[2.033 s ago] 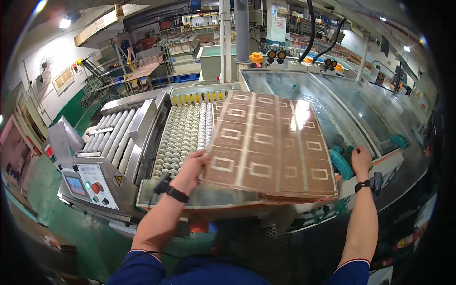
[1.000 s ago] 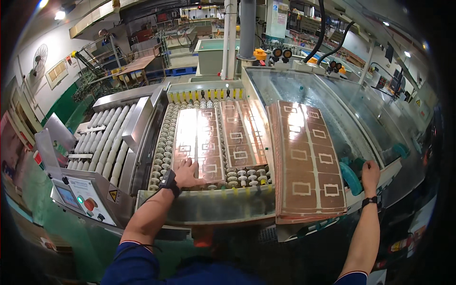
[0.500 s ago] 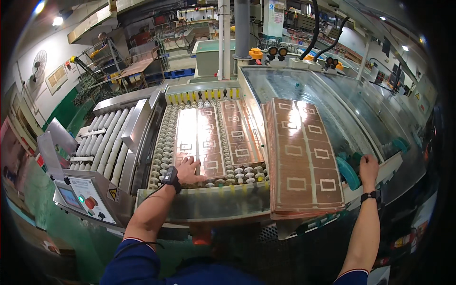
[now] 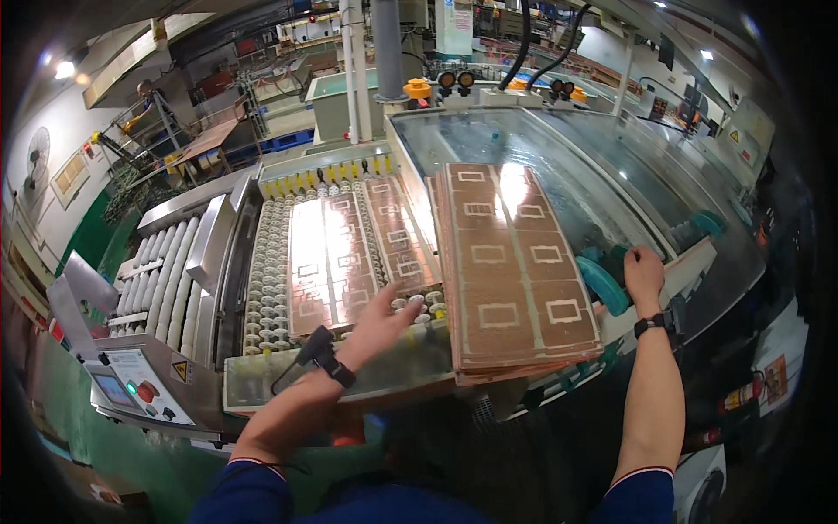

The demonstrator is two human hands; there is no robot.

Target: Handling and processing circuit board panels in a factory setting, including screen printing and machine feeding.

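1. Left hand [image 4: 381,323] has shifted right toward the panel stack [image 4: 515,253], fingers spread, holding nothing.
2. Right hand [image 4: 644,274] curls beside the teal curved part [image 4: 603,285]; I cannot tell whether it grips anything.
3. Two copper panels [image 4: 336,262] lie on rollers [image 4: 270,284].

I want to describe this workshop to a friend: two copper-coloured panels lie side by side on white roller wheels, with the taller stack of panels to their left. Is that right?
Not quite: in the head view, the taller stack of panels is to the right of the two copper-coloured panels lying side by side on white roller wheels.
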